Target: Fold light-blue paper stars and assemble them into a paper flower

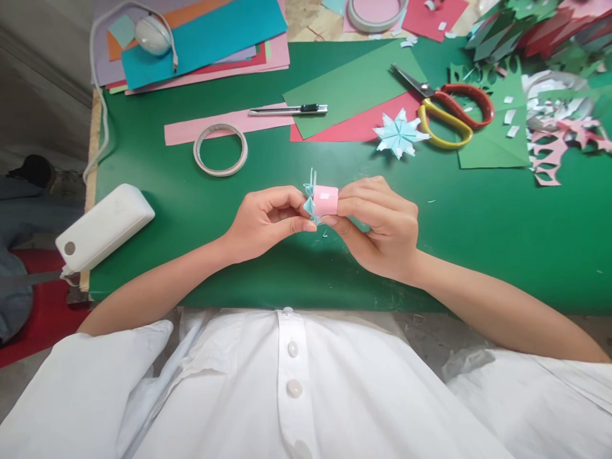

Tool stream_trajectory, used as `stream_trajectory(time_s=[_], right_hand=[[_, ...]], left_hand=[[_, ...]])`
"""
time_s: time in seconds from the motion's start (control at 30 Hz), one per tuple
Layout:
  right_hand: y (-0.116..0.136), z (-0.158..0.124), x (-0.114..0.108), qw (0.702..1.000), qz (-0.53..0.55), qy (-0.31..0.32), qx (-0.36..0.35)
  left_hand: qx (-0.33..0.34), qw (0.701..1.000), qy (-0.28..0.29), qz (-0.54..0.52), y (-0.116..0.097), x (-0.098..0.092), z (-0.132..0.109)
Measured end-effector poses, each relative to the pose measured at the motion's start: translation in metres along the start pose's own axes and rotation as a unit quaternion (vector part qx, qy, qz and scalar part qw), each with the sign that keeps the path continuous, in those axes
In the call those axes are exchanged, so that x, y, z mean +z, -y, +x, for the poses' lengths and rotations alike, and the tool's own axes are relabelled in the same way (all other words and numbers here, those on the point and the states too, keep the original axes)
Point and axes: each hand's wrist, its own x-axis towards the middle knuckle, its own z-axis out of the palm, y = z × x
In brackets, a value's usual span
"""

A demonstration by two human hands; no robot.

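My left hand (275,220) pinches the edge of a light-blue folded paper piece (310,201), seen nearly edge-on. Against it sits a pink paper ring (327,200) with a small white patch on its side. My right hand (380,223) is closed round the right side of this ring, its fingertips partly inside or behind it. The paper piece and the ring touch; whether they are stuck together I cannot tell. Beyond my right hand lies a light-blue paper star (400,134), beside scissors (442,108) with one red and one yellow handle loop.
A tape roll (220,150), a cutter knife (288,110) and a pink strip (191,131) lie beyond my hands. Coloured sheets (205,48) are stacked at back left. A white power bank (105,228) rests at the left edge. Paper scraps (549,146) crowd the right.
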Motion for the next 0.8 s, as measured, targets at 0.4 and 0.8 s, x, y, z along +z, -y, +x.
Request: stream_trajectory(time_s=[0.4, 0.8], right_hand=[[-0.004, -0.003, 0.001, 0.999, -0.014, -0.001, -0.031], [-0.012, -0.005, 0.002, 0.995, -0.073, 0.028, -0.056]], left_hand=[[-0.013, 1.0, 0.026, -0.004, -0.001, 0.0, 0.0], [-0.049, 0.997, 0.028, -0.054, -0.01, -0.003, -0.001]])
